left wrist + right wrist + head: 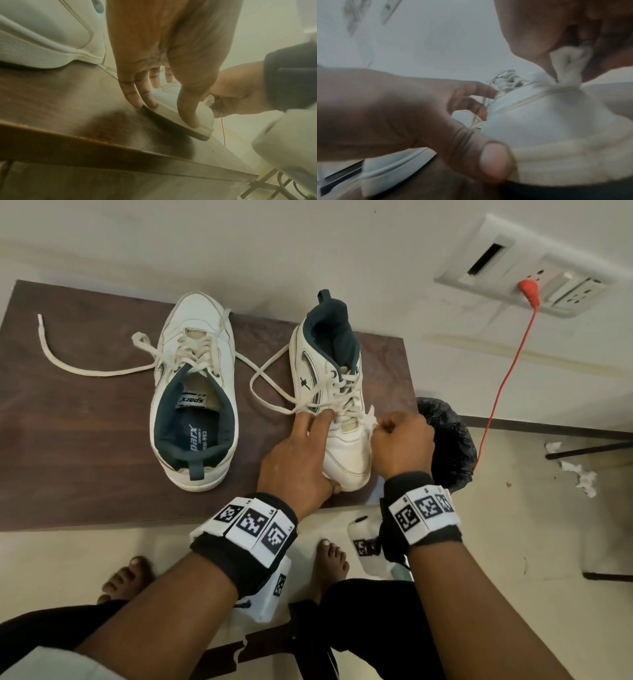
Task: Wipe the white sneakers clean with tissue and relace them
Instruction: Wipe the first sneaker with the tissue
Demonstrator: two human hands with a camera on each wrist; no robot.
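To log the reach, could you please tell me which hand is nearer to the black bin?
Right. The right hand pinches tissue at the shoe's side facing the bin, right beside it; the left hand holds the shoe's toe on the far side.

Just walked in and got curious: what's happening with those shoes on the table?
A person is cleaning a pair of white sneakers on a table. The left hand holds the right-side sneaker steady at its toe, while the right hand pinches a tissue against its side. The other sneaker sits untouched, its laces loose. Beside the table stands a bin.
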